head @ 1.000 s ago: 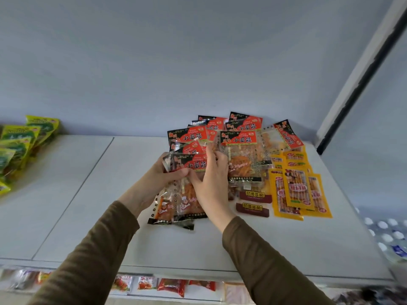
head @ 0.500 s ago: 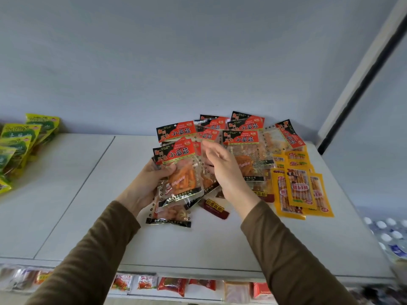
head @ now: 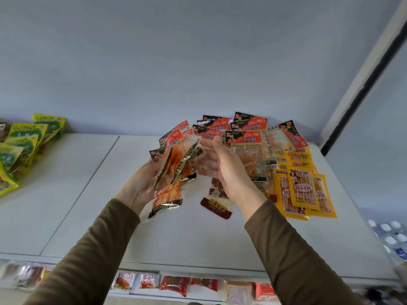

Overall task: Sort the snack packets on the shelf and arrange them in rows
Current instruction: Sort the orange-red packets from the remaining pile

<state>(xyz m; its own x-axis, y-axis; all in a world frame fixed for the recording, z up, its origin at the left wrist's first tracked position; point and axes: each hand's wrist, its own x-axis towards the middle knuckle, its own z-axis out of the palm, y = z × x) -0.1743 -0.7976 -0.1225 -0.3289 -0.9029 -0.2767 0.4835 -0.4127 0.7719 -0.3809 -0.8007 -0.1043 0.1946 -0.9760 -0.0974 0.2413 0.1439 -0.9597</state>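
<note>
Left hand (head: 141,186) grips a fanned bunch of clear red-and-black-headed snack packets (head: 169,170), lifted above the white shelf (head: 198,238), long axes tilted, headers far-left. Right hand (head: 222,170), fingers relaxed and holding nothing, just right of the bunch, nearer the heap of same packets (head: 244,139) lying far-right, headers toward the wall.

Wall: pale blue-grey wall (head: 154,62) rose behind my shelf.
Shelf: white top (head: 198,238), 1 seam.
Corner: dark strip (head: 361,84) ran diagonally.
</note>
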